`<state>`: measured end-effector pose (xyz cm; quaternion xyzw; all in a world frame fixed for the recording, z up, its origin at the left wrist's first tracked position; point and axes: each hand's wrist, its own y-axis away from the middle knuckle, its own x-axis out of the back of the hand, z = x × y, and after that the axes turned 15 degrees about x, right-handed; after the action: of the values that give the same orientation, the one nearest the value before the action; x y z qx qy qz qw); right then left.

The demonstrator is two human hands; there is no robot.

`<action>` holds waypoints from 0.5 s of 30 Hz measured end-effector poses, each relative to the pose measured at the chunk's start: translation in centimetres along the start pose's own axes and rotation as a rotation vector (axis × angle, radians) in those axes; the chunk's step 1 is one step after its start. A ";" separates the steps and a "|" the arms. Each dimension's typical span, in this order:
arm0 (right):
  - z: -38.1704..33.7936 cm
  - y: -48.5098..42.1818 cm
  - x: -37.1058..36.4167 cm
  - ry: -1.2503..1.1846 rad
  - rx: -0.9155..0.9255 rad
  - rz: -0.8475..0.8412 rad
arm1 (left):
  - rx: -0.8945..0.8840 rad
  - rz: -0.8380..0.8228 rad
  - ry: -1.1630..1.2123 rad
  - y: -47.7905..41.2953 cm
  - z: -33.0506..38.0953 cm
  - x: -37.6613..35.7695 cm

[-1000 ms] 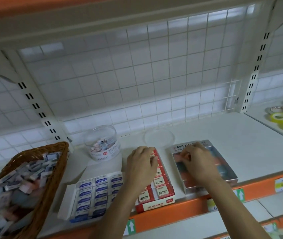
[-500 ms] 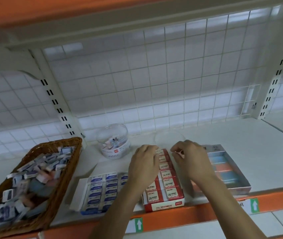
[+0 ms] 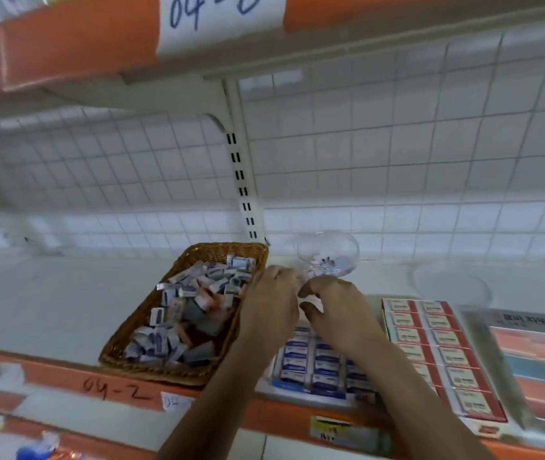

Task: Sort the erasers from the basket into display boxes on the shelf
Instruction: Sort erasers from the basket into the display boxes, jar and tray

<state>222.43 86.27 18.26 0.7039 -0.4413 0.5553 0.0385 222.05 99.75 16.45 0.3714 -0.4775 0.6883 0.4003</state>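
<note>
A fresh pick from the wicker basket (image 3: 151,371) is judged to be the step in hand. The basket is set at the front of the shelf, left of the display boxes, and is heaped with loose sleeved erasers (image 3: 194,313), so much of the sorting appears to be left. Just beside its right rim rows are seen in the blue-sleeve display box (image 3: 311,363). Next come the red-sleeve display box (image 3: 437,346), packed in two columns, and a box of pastel erasers (image 3: 536,360) at the far right.

Both hands are held above the gap between the basket and the blue box. The left hand (image 3: 271,307) is turned back-up at the basket's right rim; its fingertips are hidden, so its grip cannot be told. The right hand (image 3: 337,313) is loosely curled, thumb and fingers apart, and nothing is seen between them. For the next move, one eraser would have to be singled out of the pile, pinched, and matched by sleeve colour to its box.

The white shelf board (image 3: 48,303) is fronted by an orange edge strip (image 3: 115,390) marked "04-2" and backed by a white wire grid (image 3: 397,161). A clear tub (image 3: 329,257) holding a few small items and a clear lid (image 3: 450,287) are set behind the boxes.
</note>
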 end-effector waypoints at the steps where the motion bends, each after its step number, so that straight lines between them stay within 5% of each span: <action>1: -0.7 -0.8 -0.6 0.002 0.031 -0.020 | 0.045 -0.005 -0.017 -0.2 -1.1 0.3; 8: -5.1 -6.0 -5.0 -0.065 0.109 -0.038 | 0.319 0.035 -0.052 -0.7 -8.9 2.4; 15: -6.8 -9.0 -8.6 0.061 -0.024 -0.261 | 0.331 -0.184 -0.144 -1.3 -13.3 2.4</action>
<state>223.40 100.40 17.73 0.7374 -0.3514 0.5615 0.1321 220.57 113.16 15.47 0.5227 -0.3492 0.6894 0.3599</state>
